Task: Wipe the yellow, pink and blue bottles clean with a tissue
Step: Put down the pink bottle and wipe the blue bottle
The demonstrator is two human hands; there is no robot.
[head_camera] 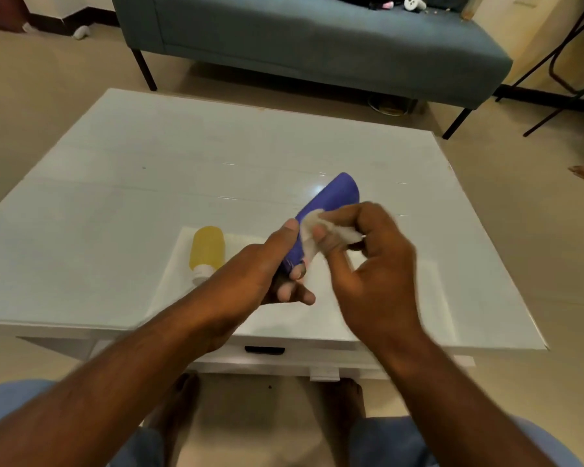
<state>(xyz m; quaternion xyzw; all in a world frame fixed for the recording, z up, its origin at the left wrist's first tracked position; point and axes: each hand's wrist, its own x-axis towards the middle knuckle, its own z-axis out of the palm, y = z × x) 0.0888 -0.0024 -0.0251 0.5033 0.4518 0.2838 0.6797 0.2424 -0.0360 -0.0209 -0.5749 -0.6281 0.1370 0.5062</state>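
My left hand grips the lower end of a blue bottle, which tilts up and away over the table. My right hand pinches a white tissue and presses it against the bottle's side. A yellow bottle with a white cap lies on a white cloth to the left of my hands. No pink bottle shows; my hands hide part of the cloth.
The white glossy table has a drawer handle at its near edge. A dark blue sofa stands beyond the table. My knees and bare feet are below the near edge.
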